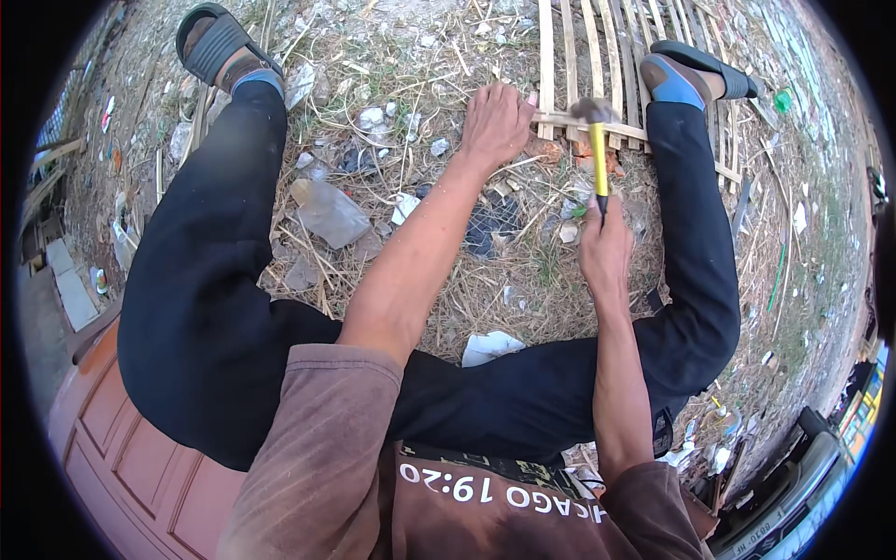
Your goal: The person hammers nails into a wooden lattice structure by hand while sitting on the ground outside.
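Observation:
A frame of long pale wooden slats [597, 56] lies on the ground ahead of me, with a thin crosspiece [557, 119] across its near end. My left hand [497, 124] is closed at the left end of that crosspiece, fingers curled down and thumb against the wood. What its fingertips press on is partly hidden. My right hand [607, 247] grips the black end of a hammer [599, 154] with a yellow handle. The hammer's blurred metal head is over the crosspiece, right of my left hand. Reddish brick pieces [544, 149] show beneath the slats' near ends.
My black-trousered legs spread to either side; the right sandalled foot [709, 73] is on the slats. Dry grass, stones and litter cover the ground, including a cloudy plastic container [329, 213] and a white scrap [490, 348]. A reddish panelled door [140, 439] lies behind left; a vehicle [793, 495] stands behind right.

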Tool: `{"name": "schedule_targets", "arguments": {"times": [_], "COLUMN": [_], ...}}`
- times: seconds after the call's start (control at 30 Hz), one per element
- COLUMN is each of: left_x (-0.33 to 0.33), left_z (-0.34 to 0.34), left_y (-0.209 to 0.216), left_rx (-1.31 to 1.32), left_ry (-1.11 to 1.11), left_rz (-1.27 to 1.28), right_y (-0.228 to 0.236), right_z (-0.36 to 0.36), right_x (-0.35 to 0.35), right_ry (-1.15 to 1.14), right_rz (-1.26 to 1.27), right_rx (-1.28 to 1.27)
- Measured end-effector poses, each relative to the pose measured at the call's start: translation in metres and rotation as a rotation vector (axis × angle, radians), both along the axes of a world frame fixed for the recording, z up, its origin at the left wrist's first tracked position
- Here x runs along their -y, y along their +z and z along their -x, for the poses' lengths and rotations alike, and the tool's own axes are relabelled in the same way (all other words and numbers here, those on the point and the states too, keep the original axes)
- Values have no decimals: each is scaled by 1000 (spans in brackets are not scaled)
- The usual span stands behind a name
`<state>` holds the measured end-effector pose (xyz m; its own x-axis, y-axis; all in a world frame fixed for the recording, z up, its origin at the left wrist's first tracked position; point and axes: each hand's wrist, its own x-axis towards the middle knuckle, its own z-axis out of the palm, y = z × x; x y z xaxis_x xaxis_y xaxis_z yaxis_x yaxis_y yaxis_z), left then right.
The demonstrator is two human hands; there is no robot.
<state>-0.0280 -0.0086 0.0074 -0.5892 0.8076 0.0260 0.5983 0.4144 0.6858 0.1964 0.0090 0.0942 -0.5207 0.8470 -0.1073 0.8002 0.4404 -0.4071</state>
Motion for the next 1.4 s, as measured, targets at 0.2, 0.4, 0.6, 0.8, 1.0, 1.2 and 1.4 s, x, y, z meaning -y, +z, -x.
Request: {"name": "schedule_targets", "arguments": {"times": [0.2, 0.4, 0.6, 0.8, 1.0, 1.2, 1.4], "left_x": [11, 6, 10, 8, 22, 9, 19], "left_z": [13, 1, 4, 4, 10, 10, 14], "left_y": [-2, -5, -5, 1, -13, -6, -9], "left_rx": [-29, -68, -62, -69, 43, 172, 203], "left_ry": [16, 18, 25, -8, 62, 116, 103], "left_rz": [-38, -84, -54, -72, -164, -255, -317], "right_y": [80, 36, 15, 7, 7, -7, 6], "right_z": [47, 19, 23, 28, 52, 53, 23], "right_x": [-4, 37, 44, 66, 74, 86, 53], "right_ry": [-155, -153, -258, -347, -317, -530, -507], "right_rz": [18, -85, 133, 226, 92, 155, 252], "right_rx": [-366, -468, -345, -1301, -457, -840, -612]}}
